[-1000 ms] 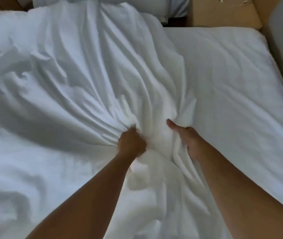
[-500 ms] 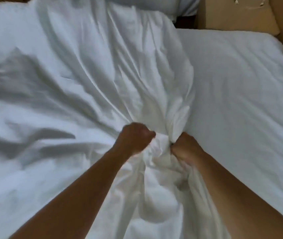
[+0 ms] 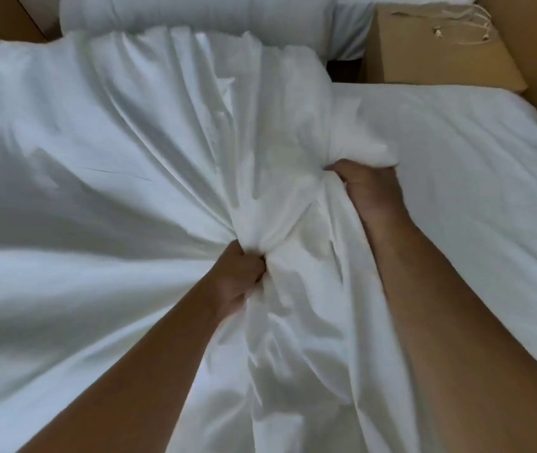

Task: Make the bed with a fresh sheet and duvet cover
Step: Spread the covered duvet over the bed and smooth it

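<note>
A: Where is the white cover [image 3: 149, 135]?
B: Heaped in folds over the left and middle of the bed [image 3: 463, 165], its creases converging toward the near side.
A: And the left hand [image 3: 239, 281]?
B: A fist clenched on a gathered bunch of it, low and central.
A: The right hand [image 3: 373, 194]?
B: Farther up, beside the uncovered right part of the bed, fingers curled into a wad of the same cover. A brown box [image 3: 430, 50] stands beyond the bed

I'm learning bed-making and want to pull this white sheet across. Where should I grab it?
Grip the sheet at its gathered middle, from the near side, like the left hand and right hand: creases converge there into a thick bunch, likely pulling evenly.
</note>
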